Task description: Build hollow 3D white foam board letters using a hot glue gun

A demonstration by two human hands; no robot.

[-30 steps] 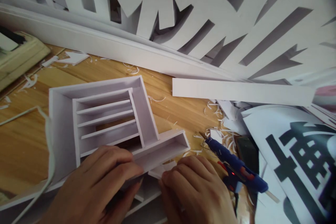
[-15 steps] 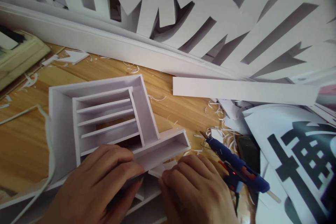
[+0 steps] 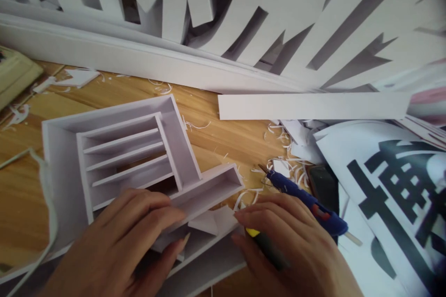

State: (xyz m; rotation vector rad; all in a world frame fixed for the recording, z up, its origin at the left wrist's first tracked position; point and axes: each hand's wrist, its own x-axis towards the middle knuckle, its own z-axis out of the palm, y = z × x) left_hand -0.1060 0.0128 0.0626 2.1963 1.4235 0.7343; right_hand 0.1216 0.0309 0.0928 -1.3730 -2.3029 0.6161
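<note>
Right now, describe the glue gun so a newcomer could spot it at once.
On the wooden table, find the printed sheet at right. Left of it, partly behind the right hand, lies the glue gun. Its blue body stands out from the white scraps and dark slab.

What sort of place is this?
Probably a sign- or model-making workshop: there's a blue glue gun, a partitioned white form and a printed sheet with bold black shapes.
</note>
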